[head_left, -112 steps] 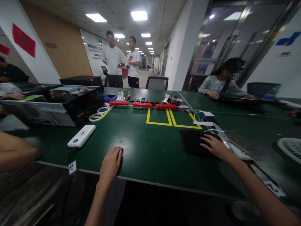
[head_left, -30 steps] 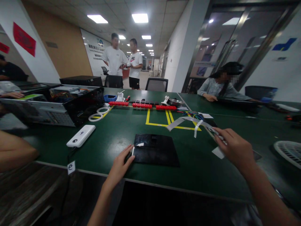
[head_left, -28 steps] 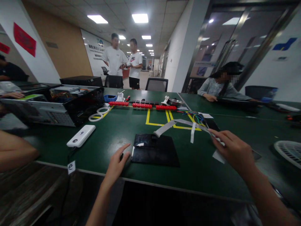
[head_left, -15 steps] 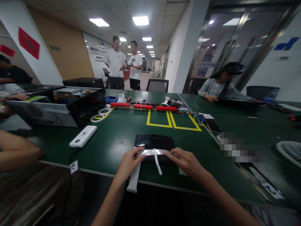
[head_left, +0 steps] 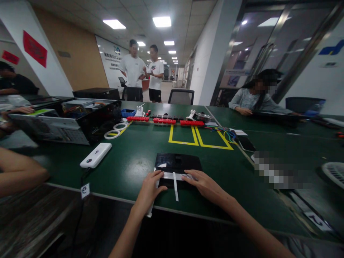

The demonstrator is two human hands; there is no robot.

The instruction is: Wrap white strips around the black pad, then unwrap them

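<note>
A flat black panel (head_left: 176, 162) lies near the table's front edge. Across it runs a silvery strip (head_left: 172, 176), with a narrow white strip (head_left: 175, 188) hanging down from its middle. The fingertips of my left hand (head_left: 150, 188) rest on the left end of the silvery strip, the thumb spread apart. At the right end, my right hand (head_left: 204, 182) has its thumb and forefinger close together on the silvery strip. A pale flat band (head_left: 151, 209) shows beneath my left hand and hangs over the table edge; most of it is covered.
An opened computer case (head_left: 67, 120) stands at left, near white rings (head_left: 112, 134). A white numbered power bank-like box (head_left: 96, 155) has a cable over the edge. Red power strips (head_left: 164, 121), yellow tape outlines (head_left: 184, 143) and a phone (head_left: 246, 144) lie beyond. People sit at both sides.
The silvery strip has come down closer to the panel. My left thumb has moved off it, away from the fingers. The hanging white strip has swung slightly left.
</note>
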